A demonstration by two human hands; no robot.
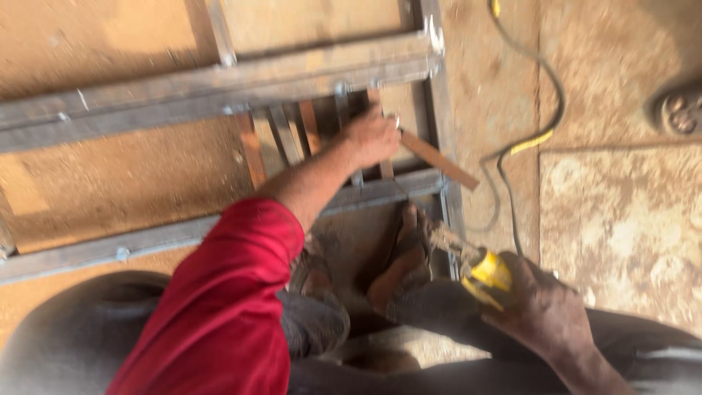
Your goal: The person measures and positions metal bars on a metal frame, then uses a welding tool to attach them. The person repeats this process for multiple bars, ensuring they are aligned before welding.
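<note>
Head view: your left hand is clamped on the flat bar at centre, which runs down-right; your right hand, lower right, grips the yellow holder.

Dull grey steel frame; rusty flat bar; glossy yellow plastic holder.

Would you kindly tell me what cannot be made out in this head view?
- Left hand: motion blur hides how its fingers hold the flat metal strip.
- Right hand: covers the yellow-handled tool; its tip is blurred.
- Metal frame: cut off by the left edge.
- Round object: cropped at the right edge.
</note>
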